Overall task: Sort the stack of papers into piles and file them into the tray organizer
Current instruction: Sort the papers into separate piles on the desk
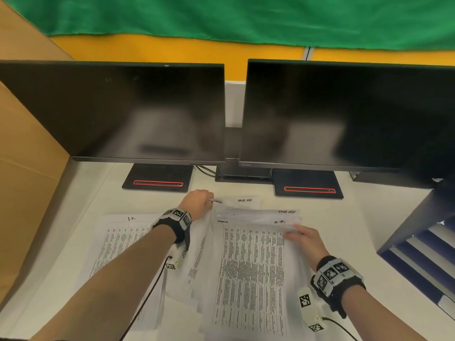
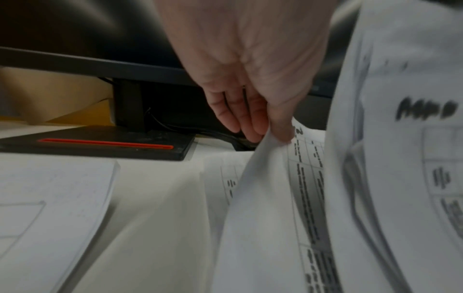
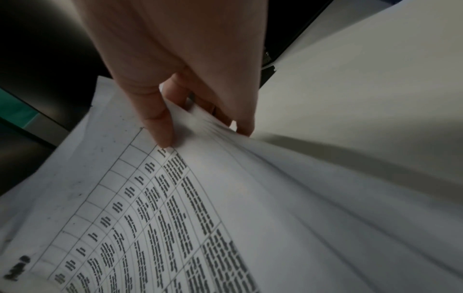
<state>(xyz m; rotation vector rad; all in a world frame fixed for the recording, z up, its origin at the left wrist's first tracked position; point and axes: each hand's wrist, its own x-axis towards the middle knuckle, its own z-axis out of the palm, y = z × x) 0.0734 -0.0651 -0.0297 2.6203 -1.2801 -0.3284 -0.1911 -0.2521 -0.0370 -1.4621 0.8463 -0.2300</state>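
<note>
At my right, the dark blue tray organizer (image 1: 416,244) stands on the bench (image 1: 103,193), pale sheets lying in its stacked slots. The bench is white and smooth; two black monitors (image 1: 118,112) stand at its far side on flat bases with red slots, with brown cardboard at my left and a yellow wall and green cloth behind. My left hand (image 1: 197,201) pinches the far left corner of a thin printed sheet (image 2: 263,198) lifted off the stack of papers (image 1: 248,271). My right hand (image 1: 305,239) grips several fanned sheets at the stack's right edge. A separate pile (image 1: 123,244) lies flat to the left.
</note>
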